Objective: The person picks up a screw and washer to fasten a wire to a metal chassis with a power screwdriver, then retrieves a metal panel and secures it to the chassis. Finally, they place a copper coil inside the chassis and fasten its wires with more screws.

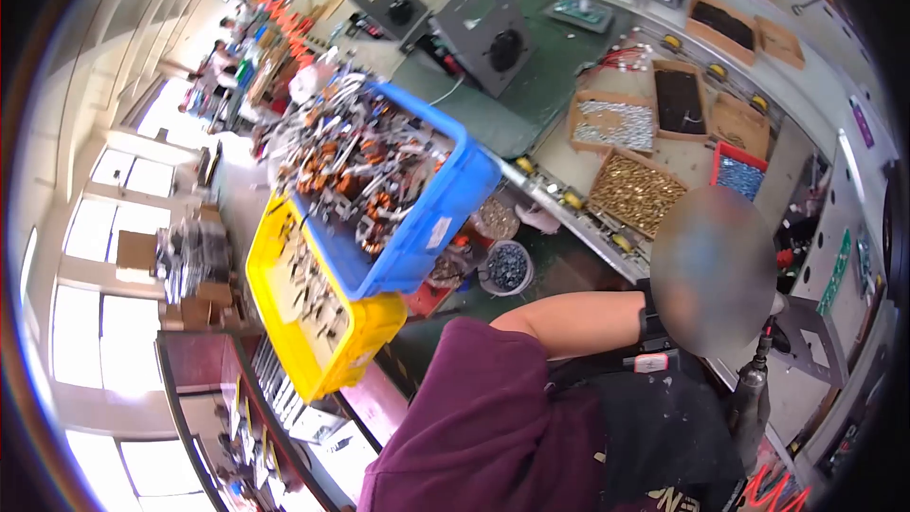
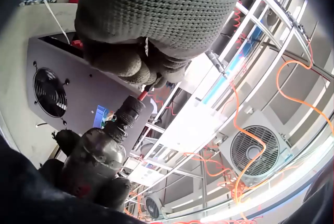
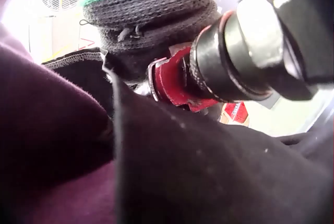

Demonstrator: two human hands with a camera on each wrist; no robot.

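Note:
My left hand point(image 2: 156, 20), in a grey knit glove, pinches a small screw point(image 2: 146, 47) whose silver tip pokes out between the curled fingers. Right at those fingertips ends the red bit of a metal air screwdriver point(image 2: 96, 153). Dark gloved fingers of my right hand point(image 2: 114, 191) wrap its body. In the right wrist view, a green-edged glove cuff point(image 3: 148, 23) shows above the tool's red lever point(image 3: 175, 80) and hose fitting. A grey metal housing point(image 2: 78, 85) with a round fan lies behind the tool. A blurred patch hides my left hand in the head view.
Boxes of brass screws point(image 1: 637, 192) and silver screws point(image 1: 614, 123) line the bench, beside a red bin point(image 1: 737, 169). A blue crate point(image 1: 445, 218) heaped with wired parts rests on a yellow crate point(image 1: 370, 341). More grey panels point(image 1: 488, 28) stand farther back.

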